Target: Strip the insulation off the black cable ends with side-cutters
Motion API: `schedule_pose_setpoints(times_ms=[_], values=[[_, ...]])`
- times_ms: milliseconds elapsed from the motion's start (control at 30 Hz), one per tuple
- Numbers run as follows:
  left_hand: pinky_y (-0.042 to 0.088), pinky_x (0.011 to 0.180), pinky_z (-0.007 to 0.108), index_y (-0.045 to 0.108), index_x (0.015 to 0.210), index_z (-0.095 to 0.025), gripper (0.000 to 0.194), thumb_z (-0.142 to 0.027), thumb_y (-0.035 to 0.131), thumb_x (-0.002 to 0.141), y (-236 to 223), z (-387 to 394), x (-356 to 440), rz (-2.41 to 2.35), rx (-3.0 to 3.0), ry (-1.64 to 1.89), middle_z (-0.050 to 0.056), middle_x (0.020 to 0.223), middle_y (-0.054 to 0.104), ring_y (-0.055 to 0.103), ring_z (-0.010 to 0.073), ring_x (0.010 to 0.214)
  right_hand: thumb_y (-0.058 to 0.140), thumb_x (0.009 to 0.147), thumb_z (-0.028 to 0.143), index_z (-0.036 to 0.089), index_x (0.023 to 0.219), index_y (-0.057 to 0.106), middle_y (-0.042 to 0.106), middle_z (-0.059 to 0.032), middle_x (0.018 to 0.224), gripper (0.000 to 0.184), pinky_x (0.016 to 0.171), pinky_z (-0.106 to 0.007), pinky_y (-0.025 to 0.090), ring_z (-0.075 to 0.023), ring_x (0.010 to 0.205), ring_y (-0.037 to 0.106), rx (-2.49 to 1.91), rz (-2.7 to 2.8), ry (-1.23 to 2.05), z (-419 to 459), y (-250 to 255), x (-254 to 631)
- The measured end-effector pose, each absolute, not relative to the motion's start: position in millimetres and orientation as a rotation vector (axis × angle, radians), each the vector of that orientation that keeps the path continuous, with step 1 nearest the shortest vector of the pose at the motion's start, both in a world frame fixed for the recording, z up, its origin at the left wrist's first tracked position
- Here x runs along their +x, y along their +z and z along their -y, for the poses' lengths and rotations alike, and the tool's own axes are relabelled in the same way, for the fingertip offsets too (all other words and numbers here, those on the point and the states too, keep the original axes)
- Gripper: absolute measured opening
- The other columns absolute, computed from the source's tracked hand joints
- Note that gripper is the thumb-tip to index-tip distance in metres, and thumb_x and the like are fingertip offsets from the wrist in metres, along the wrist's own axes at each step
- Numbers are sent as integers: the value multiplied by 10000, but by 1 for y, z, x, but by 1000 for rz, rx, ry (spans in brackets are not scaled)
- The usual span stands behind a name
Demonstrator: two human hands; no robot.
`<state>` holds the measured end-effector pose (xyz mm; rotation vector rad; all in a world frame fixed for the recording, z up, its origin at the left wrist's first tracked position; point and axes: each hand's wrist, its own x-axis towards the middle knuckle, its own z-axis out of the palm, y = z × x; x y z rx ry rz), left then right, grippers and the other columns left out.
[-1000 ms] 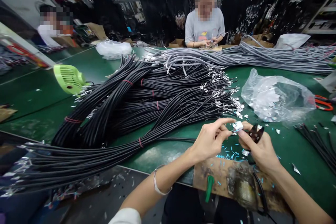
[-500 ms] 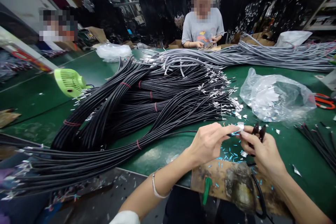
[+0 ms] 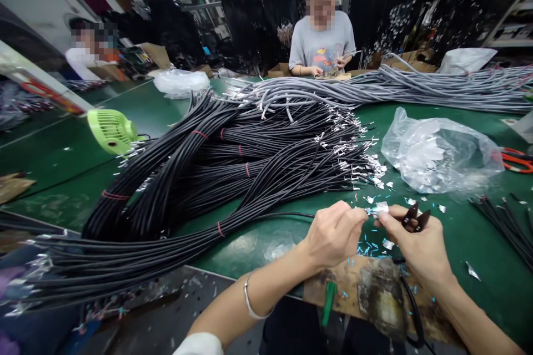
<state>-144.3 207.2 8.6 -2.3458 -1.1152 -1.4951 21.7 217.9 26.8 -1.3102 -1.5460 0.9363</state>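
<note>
Your left hand [image 3: 335,233] pinching a black wire [image 3: 289,214], right hand [image 3: 425,241] pinching white scrap [image 3: 382,208], wire pile [image 3: 275,147] near, clear bag [image 3: 445,152] beyond

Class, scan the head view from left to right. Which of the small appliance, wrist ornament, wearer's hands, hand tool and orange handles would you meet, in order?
Green fan → bracelet → left hand → right hand holding dark cutters → orange handles.

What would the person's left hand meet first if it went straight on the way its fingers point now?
Past the wires it holds, the left hand would probably meet the pale scrap first, then the right hand close behind it. Depth is unclear from this single view.
</note>
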Motion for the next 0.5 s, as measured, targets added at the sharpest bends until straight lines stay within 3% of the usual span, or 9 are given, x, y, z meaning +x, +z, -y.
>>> schedule_pose_setpoints(times_ms=[167,333,400,500], values=[[453,541,214,561,1100,-186,320,-65,428,836,12,-205,-145,1194,-2422,-1398,12,725,510,512,112,608,585,783,241,175,559,544,447,22,530,237,452,-242,293,-88,472,363,-1149,1827,699,-211,36,17],[480,552,215,515,1220,-167,354,-113,395,891,18,-205,-145,1305,-2440,-1458,32,775,511,517,116,654,541,837,348,182,492,491,423,24,466,386,447,-239,305,-93,452,382,-1300,1680,857,-217,33,22],[490,577,225,521,1217,-130,331,-140,417,903,20,-205,-145,1360,-2424,-1519,42,783,525,518,116,659,567,819,386,182,547,524,418,29,482,343,445,-233,303,-93,462,373,-1365,1601,861,-221,30,24],[477,569,213,624,1068,-121,226,-161,498,885,22,-205,-145,1399,-2395,-1620,34,746,532,518,105,635,576,812,419,187,798,578,461,26,581,232,480,-230,333,-107,524,401,-1351,1614,870,-224,29,24]])
